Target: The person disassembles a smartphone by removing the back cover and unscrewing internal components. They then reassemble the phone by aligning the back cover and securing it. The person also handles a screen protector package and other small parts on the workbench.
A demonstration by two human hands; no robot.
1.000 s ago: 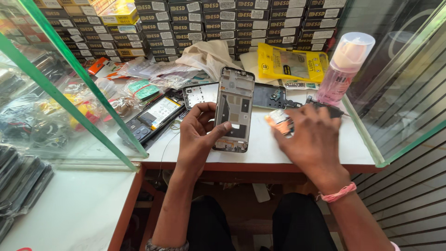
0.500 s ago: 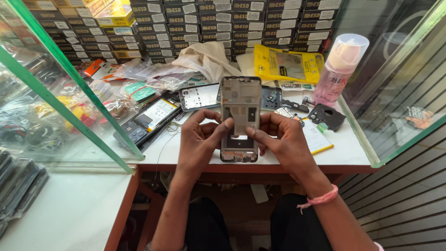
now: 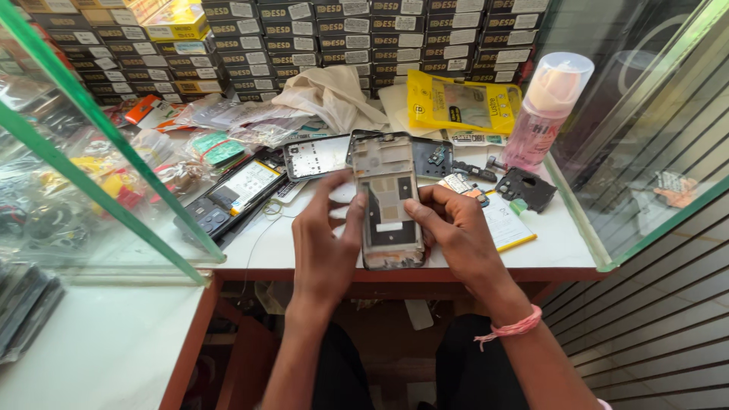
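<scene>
Grey rectangular phone mid-frame with bare inner plate [image 3: 387, 201] held upright-tilted above the near edge of the white tabletop [image 3: 562, 235], inner side toward the camera, presumably for inspection. Left hand [image 3: 325, 243] along the frame's left edge, fingers [image 3: 351, 220] clamped on that edge, thumb on the face. Right hand [image 3: 456, 231] along the right edge, fingers closed on the frame, thumb pressing near mid-height; two-sided grip apparently for steadiness.

Landmark: the frame.
- Just behind it, lying flat: white-backed phone panel [image 3: 315, 158] and dark open phone back [image 3: 433, 158].
- Behind right: small black plastic cover piece [image 3: 525, 187], apart from the hands.
- Farther right and behind: pink translucent spray bottle with clear cap [image 3: 545, 114], upright.
- Behind: yellow flat accessory packet [image 3: 463, 102], propped against stacked black-and-white small boxes [image 3: 364, 30].
- Behind: crumpled beige cloth [image 3: 334, 95].
- Left: dark phone with lit screen [image 3: 231, 193], flat, partly under a green-edged glass pane [image 3: 99, 137].
- Right, under the right hand: yellow-edged paper pad [image 3: 509, 224].

Pink cord on the right wrist [image 3: 512, 328].
</scene>
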